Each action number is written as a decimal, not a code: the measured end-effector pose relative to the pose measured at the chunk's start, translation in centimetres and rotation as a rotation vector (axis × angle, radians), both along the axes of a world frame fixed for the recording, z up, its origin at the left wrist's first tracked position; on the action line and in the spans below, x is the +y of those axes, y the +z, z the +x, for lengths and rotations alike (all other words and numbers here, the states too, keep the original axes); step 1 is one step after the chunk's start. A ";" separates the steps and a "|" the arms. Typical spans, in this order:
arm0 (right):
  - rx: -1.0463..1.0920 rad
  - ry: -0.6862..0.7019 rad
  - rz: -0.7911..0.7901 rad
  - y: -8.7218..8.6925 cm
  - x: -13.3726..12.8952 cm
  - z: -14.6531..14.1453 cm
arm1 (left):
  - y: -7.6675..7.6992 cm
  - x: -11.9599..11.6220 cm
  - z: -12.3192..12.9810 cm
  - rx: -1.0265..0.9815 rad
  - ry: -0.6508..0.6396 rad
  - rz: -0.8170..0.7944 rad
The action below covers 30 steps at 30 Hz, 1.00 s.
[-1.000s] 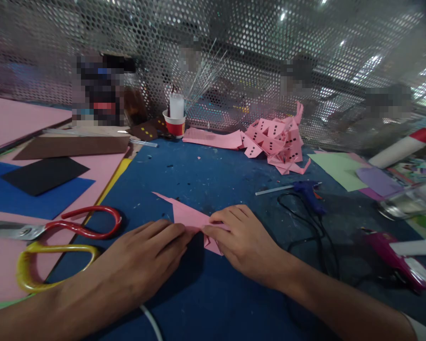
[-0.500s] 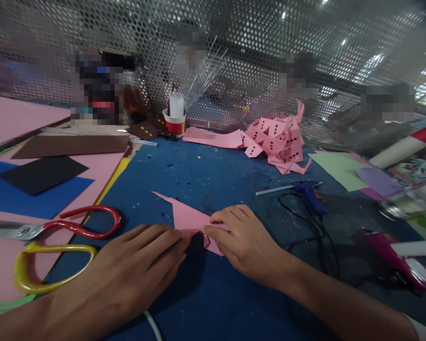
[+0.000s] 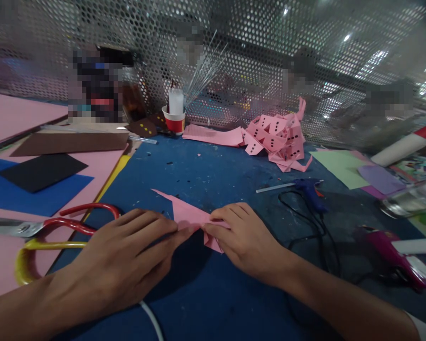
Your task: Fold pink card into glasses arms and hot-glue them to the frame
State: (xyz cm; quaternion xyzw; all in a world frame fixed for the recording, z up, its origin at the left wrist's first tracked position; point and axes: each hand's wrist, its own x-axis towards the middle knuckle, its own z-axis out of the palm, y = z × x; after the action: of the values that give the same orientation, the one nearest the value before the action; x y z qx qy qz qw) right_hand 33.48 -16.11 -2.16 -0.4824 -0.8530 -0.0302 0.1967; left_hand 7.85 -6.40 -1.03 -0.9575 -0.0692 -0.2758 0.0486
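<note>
A folded piece of pink paper (image 3: 186, 210) lies at the middle of the blue tabletop, with a narrow pointed tip toward the upper left. My right hand (image 3: 243, 237) grips its right end between thumb and fingers. A small folded flap hangs out below that grip. My left hand (image 3: 135, 253) is at the paper's lower left edge, its fingers close together and a fingertip pressed along the fold near the middle. What the left thumb does is hidden. Partly behind my left hand lie scissors (image 3: 71, 225) with one red and one yellow handle loop.
A pile of pink folded paper pieces with black marks (image 3: 275, 139) sits at the back. A blue glue gun (image 3: 310, 192) with a black cord lies right, near a magenta tool (image 3: 394, 255). Behind stand a paper cup (image 3: 173, 121) and a perforated metal screen (image 3: 145, 28). Coloured sheets (image 3: 57, 199) lie left.
My left hand has shifted slightly up and left, its fingertip now reaching along the fold toward the right hand. It covers more of the scissors. The right hand stays on the pink paper.
</note>
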 end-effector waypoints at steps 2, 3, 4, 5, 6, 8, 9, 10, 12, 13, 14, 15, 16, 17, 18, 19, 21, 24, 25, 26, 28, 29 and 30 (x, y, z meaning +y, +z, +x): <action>-0.001 0.000 -0.002 -0.1 0.0 0.0 | -0.3 0.0 0.3 0.036 0.002 0.003; 0.000 -0.001 -0.001 -0.1 0.0 0.0 | -0.4 -0.1 0.4 0.057 0.013 0.005; 0.000 -0.001 0.004 -0.1 0.0 0.0 | -0.4 -0.1 0.5 0.069 0.013 0.016; -0.001 -0.001 0.008 -0.1 0.0 0.0 | -0.5 -0.1 0.6 0.081 0.014 0.024; -0.002 -0.001 0.011 -0.1 -0.1 -0.1 | -0.6 -0.1 0.6 0.087 0.020 0.027; -0.004 -0.002 0.002 -0.1 -0.1 -0.1 | -0.8 -0.1 0.7 0.090 0.024 0.026; -0.004 -0.002 -0.005 -0.1 -0.1 -0.1 | -0.9 -0.1 0.6 0.086 0.033 0.017; -0.003 -0.003 -0.012 0.0 0.0 -0.1 | -1.1 -0.1 0.6 0.080 0.035 0.007; 0.001 -0.005 -0.016 0.0 -0.1 0.0 | -1.3 0.0 0.6 0.065 0.050 -0.027; 0.004 -0.005 -0.015 0.0 -0.1 0.0 | -1.4 0.0 0.6 0.059 0.057 -0.044; 0.006 -0.005 -0.012 0.0 -0.1 0.0 | -1.5 0.0 0.6 0.056 0.056 -0.055; 0.007 -0.004 -0.010 0.0 -0.1 0.0 | -1.5 0.0 0.6 0.056 0.045 -0.053; 0.010 -0.001 -0.008 0.0 -0.1 0.0 | -1.5 0.1 0.6 0.065 0.031 -0.048; 0.012 0.001 -0.008 0.0 -0.1 0.0 | -1.5 0.1 0.6 0.070 0.023 -0.046; 0.014 0.003 -0.011 0.0 -0.1 0.0 | -1.5 0.2 0.6 0.074 0.009 -0.040; 0.015 0.004 -0.014 -0.1 0.0 0.0 | -1.5 0.2 0.6 0.077 0.003 -0.036; 0.017 0.006 -0.019 -0.1 0.0 0.0 | -1.4 0.3 0.6 0.079 -0.004 -0.030; 0.018 0.002 -0.020 -0.1 0.1 0.0 | -1.4 0.2 0.6 0.078 -0.014 -0.014; 0.017 0.000 -0.019 -0.1 0.1 0.0 | -1.5 0.2 0.6 0.069 -0.011 -0.018; 0.017 -0.001 -0.017 -0.1 0.1 0.0 | -1.5 0.2 0.5 0.073 -0.004 -0.025; 0.013 -0.003 -0.015 -0.2 0.0 0.0 | -1.4 0.2 0.5 0.078 0.003 -0.027; 0.012 -0.003 -0.016 -0.2 0.0 0.0 | -1.4 0.2 0.5 0.118 0.012 -0.032; 0.010 -0.003 -0.017 -0.2 0.0 0.0 | -1.4 0.2 0.5 0.101 -0.012 -0.023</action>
State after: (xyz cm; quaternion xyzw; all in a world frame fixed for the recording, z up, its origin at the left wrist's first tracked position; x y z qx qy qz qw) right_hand 33.49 -16.09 -2.35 -0.4855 -0.8516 -0.0207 0.1968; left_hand 8.31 -6.22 -2.44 -0.9711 -0.0641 -0.2264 0.0395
